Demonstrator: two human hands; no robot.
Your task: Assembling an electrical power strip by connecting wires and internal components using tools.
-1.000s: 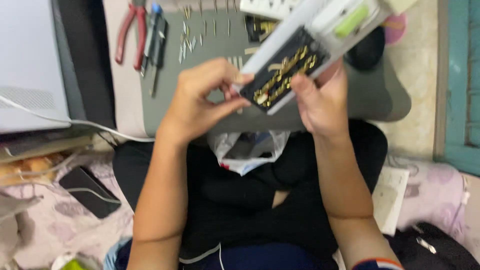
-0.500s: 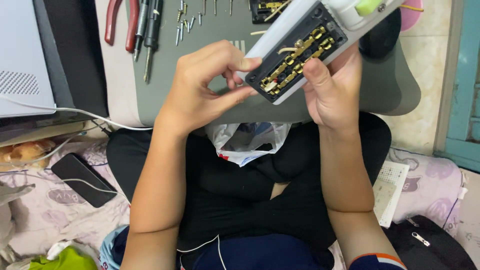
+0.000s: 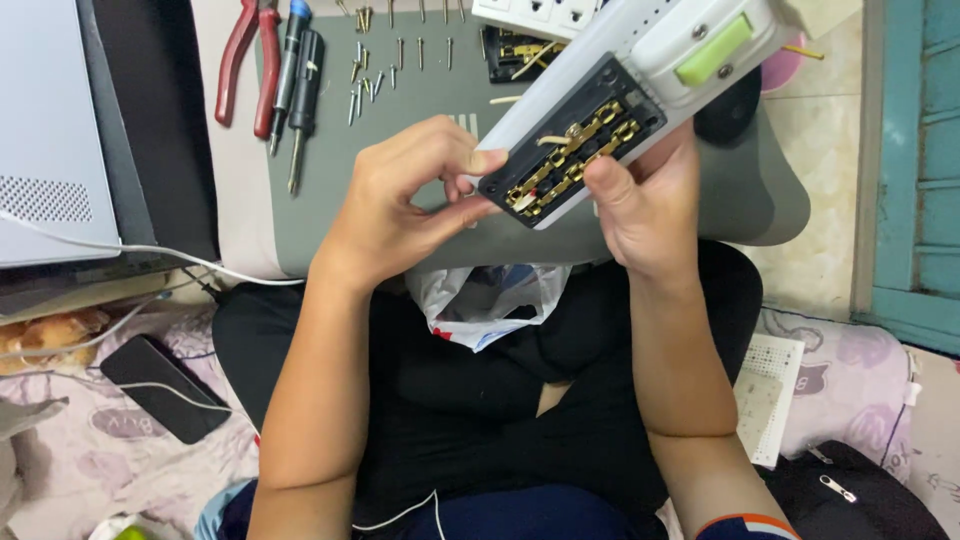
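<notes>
An opened white power strip (image 3: 640,70) is held tilted above my lap, its black inside with brass contact strips (image 3: 575,150) facing me and a green switch (image 3: 712,50) near its far end. My right hand (image 3: 640,210) grips the strip from below, thumb on the edge of the black insert. My left hand (image 3: 405,200) pinches at the near corner of the insert, fingertips touching the brass parts.
A grey mat (image 3: 420,120) lies ahead with red pliers (image 3: 243,60), two screwdrivers (image 3: 297,80), several loose screws (image 3: 375,60) and another socket part (image 3: 520,45). A plastic bag (image 3: 490,305) sits on my lap. A phone (image 3: 165,385) lies left, a white device (image 3: 45,130) beyond it.
The power strip and both hands have shifted slightly right and up in view. My left fingers stay pinched at the insert's near corner.
</notes>
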